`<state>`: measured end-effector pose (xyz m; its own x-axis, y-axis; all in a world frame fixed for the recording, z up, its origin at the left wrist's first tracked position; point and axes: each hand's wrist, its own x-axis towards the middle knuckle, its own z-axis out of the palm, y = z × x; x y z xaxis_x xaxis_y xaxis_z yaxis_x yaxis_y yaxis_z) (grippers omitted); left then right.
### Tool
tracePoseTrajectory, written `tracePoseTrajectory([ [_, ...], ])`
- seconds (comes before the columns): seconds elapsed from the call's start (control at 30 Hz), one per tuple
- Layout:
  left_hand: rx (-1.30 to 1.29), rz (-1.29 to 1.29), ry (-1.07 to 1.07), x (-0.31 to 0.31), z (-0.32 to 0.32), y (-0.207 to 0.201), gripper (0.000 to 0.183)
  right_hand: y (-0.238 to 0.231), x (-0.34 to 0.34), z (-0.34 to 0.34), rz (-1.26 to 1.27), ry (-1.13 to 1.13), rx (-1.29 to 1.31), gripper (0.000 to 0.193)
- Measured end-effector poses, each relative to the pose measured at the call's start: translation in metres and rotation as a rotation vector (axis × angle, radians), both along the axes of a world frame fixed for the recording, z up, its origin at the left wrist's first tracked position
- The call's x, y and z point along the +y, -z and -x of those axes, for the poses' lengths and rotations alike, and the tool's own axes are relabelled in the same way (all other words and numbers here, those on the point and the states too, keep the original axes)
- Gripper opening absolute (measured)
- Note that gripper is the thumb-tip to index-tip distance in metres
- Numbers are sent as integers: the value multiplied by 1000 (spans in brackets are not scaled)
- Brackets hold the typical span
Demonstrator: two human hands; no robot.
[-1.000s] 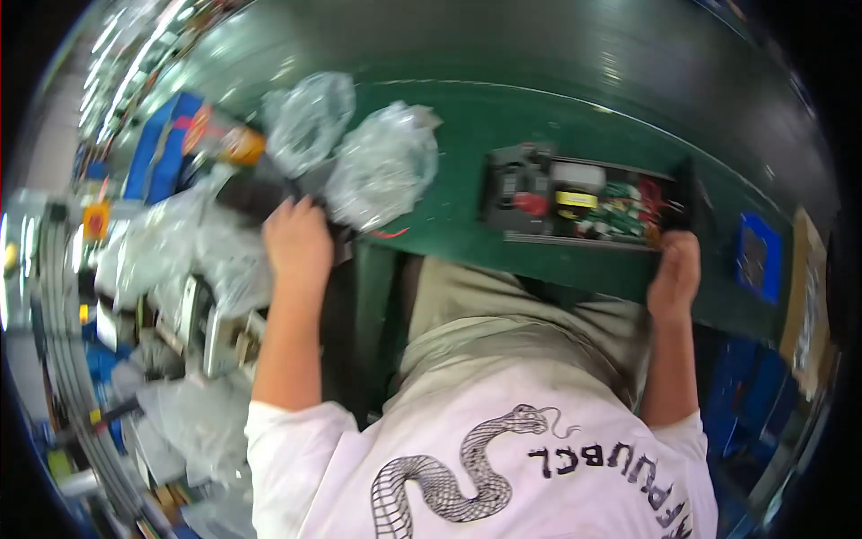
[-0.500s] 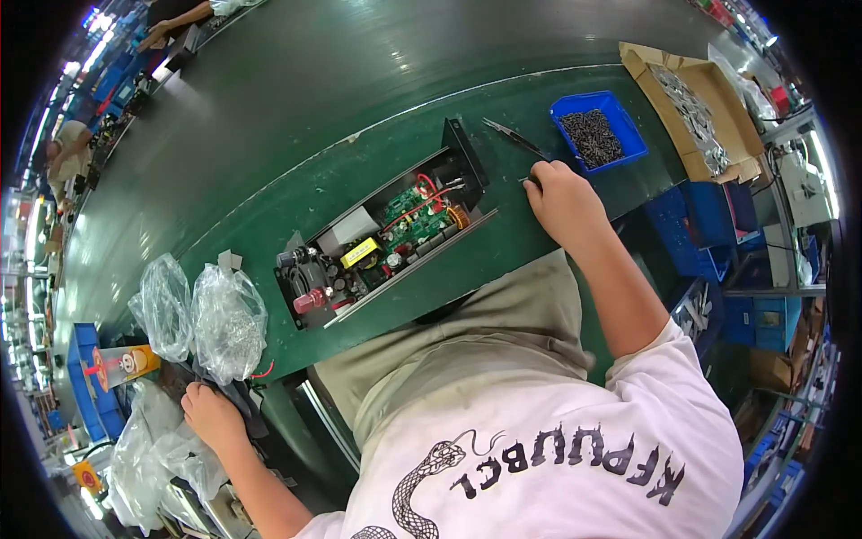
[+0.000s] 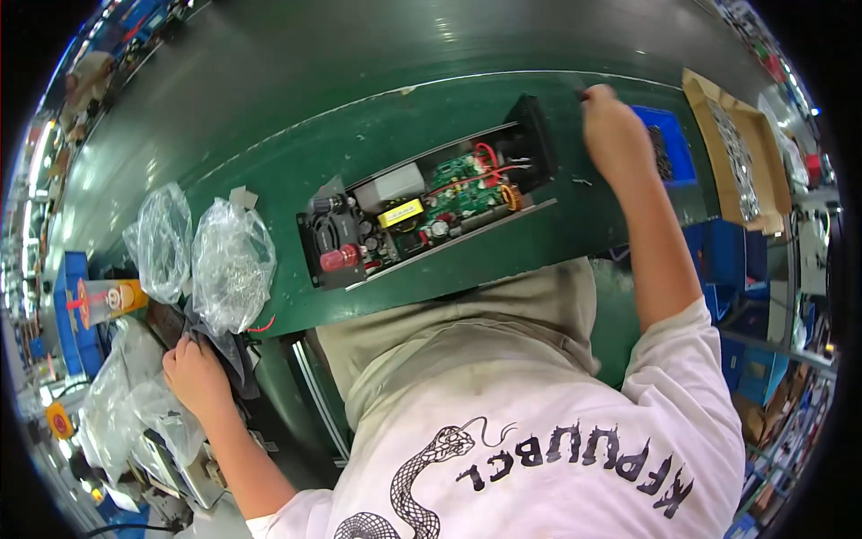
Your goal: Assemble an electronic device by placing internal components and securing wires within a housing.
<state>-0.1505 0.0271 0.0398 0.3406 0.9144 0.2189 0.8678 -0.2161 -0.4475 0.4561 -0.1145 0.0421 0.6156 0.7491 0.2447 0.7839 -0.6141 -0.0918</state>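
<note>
An open black metal case lies slantwise on the green bench, its green circuit board with red wires and a yellow-wrapped transformer exposed. Up and to the right of the case, my right hand is closed on what look like tweezers, blurred and mostly hidden by the fingers. A small metal piece lies on the bench near that forearm. At the lower left, my left hand has curled fingers beside dark grey material and clear plastic bags; what it holds, if anything, is hidden.
Behind my right hand is a blue tray of small dark screws. Farther right stands a cardboard box with flat metal parts. Left of the case lie two clear plastic bags. A drink cup stands by a blue bin.
My right hand has moved up and away, and the tweezers are gone from their place on the bench. The small metal piece shows uncovered. The whole view has shifted and turned slightly.
</note>
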Motion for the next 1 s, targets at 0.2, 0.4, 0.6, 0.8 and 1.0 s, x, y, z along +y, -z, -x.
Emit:
tracePoseTrajectory([
  [0.2,-109,-9,124,-6,5,2,17,-77,-44,70,-361,-485,499,21],
  [0.4,-335,10,86,-3,6,7,21,-85,-5,100,112,-961,286,18],
  [0.6,-298,-42,43,-6,23,15,33,-81,26,99,362,-1102,321,20],
  [0.8,-213,4,114,0,39,20,20,-71,40,99,391,-1198,403,22],
  [1.0,-244,44,125,1,31,21,12,-68,44,99,493,-1215,382,22],
])
